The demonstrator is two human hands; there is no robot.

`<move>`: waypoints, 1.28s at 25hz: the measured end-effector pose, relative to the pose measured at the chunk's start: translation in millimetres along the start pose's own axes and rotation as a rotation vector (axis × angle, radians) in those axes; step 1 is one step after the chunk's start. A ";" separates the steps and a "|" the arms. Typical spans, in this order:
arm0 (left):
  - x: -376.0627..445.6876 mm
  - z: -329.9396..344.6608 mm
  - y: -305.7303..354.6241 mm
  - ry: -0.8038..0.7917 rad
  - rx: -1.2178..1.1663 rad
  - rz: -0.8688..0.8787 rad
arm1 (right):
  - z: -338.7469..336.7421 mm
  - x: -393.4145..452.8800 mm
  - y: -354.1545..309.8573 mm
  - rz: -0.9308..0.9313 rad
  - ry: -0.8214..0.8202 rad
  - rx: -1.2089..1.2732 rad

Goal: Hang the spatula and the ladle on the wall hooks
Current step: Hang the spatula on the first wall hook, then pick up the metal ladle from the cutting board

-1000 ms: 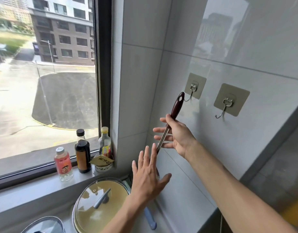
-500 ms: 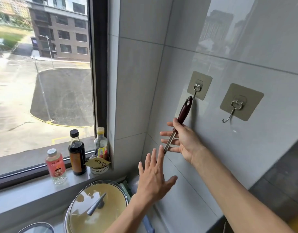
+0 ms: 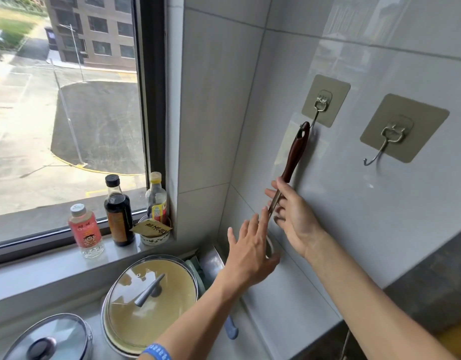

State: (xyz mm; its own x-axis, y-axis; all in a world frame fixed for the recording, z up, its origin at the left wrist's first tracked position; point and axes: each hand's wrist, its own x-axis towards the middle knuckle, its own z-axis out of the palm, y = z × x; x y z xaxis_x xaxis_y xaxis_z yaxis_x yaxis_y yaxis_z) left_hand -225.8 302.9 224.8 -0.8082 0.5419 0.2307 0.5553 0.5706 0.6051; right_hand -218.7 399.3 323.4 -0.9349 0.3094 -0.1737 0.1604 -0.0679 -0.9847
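Observation:
Two metal hooks on square adhesive pads are stuck to the tiled wall: the left hook (image 3: 318,110) and the bare right hook (image 3: 388,141). My right hand (image 3: 293,216) pinches the metal shaft of a ladle (image 3: 295,154) with a dark red-brown handle, held nearly upright against the wall. The hole at the handle's top sits at the left hook's curved tip. My left hand (image 3: 250,250) is open with fingers spread just below, in front of the ladle's head, of which only a curved metal rim shows. No spatula is visible.
On the windowsill stand a pink-label bottle (image 3: 85,229), a dark sauce bottle (image 3: 119,211), a yellow-capped bottle (image 3: 156,198) and a small cup (image 3: 154,233). Below are a pot with a glass lid (image 3: 148,284), another lid (image 3: 50,339) and a blue-handled tool (image 3: 230,328).
My right hand has lifted the ladle up and toward the wall, bringing the handle's end from below the left hook up to its tip. My left hand stays open below.

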 end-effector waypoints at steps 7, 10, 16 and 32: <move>-5.0 15.0 -0.2 0.015 0.012 -0.028 | -1.8 -16.6 16.8 0.000 0.043 0.020; -19.3 11.5 0.1 0.017 -0.033 -0.060 | -9.2 -39.2 34.2 0.034 0.078 0.084; -195.7 38.0 -50.7 -0.077 -0.006 -0.216 | -24.8 -114.8 173.6 0.323 0.097 0.162; -468.9 82.0 -172.0 -0.539 0.322 -0.573 | 42.9 -217.7 391.7 0.696 0.427 0.606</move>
State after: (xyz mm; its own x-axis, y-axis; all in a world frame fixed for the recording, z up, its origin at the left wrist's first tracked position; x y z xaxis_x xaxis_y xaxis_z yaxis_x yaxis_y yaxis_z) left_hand 73.7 1.3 -49.9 -0.8228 0.2886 -0.4896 0.1832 0.9502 0.2522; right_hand 34.0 264.6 -24.0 -0.4848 0.3227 -0.8129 0.3272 -0.7950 -0.5108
